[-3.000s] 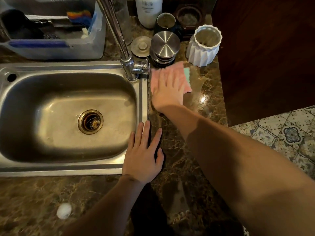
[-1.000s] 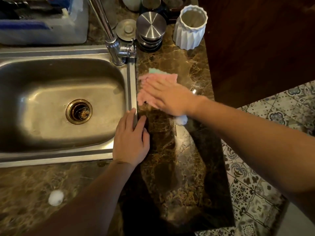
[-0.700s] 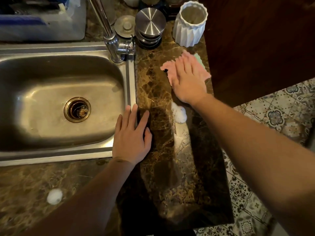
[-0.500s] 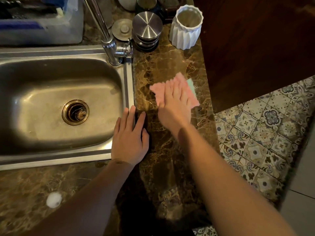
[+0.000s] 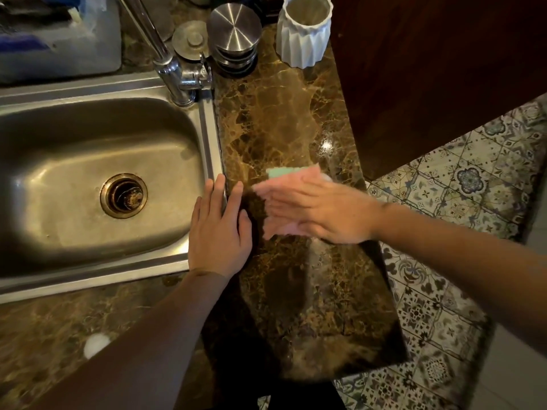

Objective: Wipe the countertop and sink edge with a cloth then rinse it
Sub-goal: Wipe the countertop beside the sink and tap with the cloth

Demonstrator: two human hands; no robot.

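Right hand [image 5: 322,213] flat, fingers straight, presses pink cloth [image 5: 288,179] onto marble counter [image 5: 281,119], just right of sink [image 5: 210,137] edge. Left hand [image 5: 219,229] flat, fingers straight, rests across sink rim and counter. Cloth blurred.

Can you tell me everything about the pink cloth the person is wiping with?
The soft pink cloth has a mint green part showing at its far edge. It lies flat on the brown marbled stone countertop, just right of the steel sink's rim. The right hand presses on it with straight fingers, hiding most of it. It looks blurred. The left hand rests beside it, not touching.
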